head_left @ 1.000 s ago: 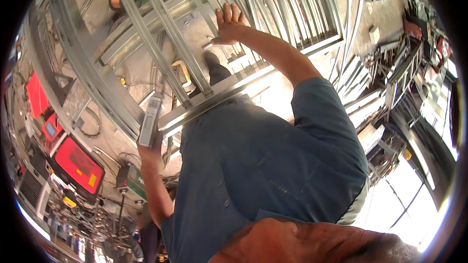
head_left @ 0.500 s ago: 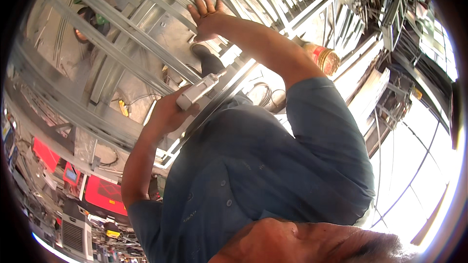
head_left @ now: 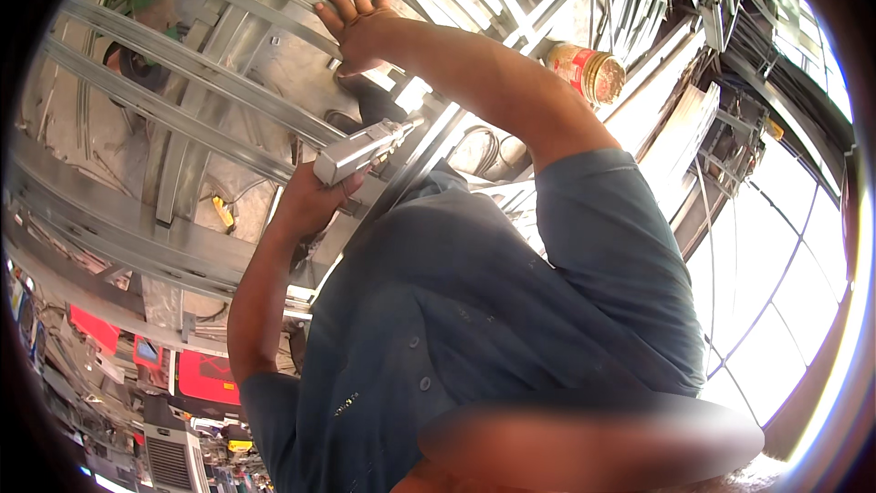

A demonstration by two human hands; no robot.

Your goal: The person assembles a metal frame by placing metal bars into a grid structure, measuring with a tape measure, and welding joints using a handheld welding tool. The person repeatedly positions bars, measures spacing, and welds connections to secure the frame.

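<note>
Grey hand tool point(head_left: 351, 155) sits in my left hand, nose aimed across me to the right

Just beyond the front of my dark blue shirt point(head_left: 438, 310), the tool lies ahead and a little to my left, over the near edge of a steel frame point(head_left: 265, 104). My left hand point(head_left: 310, 205) is the nearer one by far: it wraps the tool from behind and below, fingers curled around the body. From that grip the long axis slants forward and to the right, so the narrow nose points away from my left wrist and passes on my side of the other hand. I cannot tell whether the nose touches metal.

The tool looks boxy and pale silver-grey at the back, flat-sided, tapering to a slimmer, stepped front end.

Farther forward, my right hand point(head_left: 363, 32) is empty, fingers fanned out, palm down over the bars; how firmly it leans on them I cannot tell. Below the bars, a dark shoe point(head_left: 342, 120) shows, and a small yellow object point(head_left: 224, 212) lies on the floor point(head_left: 292, 64). Beyond my right forearm is a round container with a red and yellow label point(head_left: 575, 68). Well off to my left stands a red case point(head_left: 205, 376).
</note>
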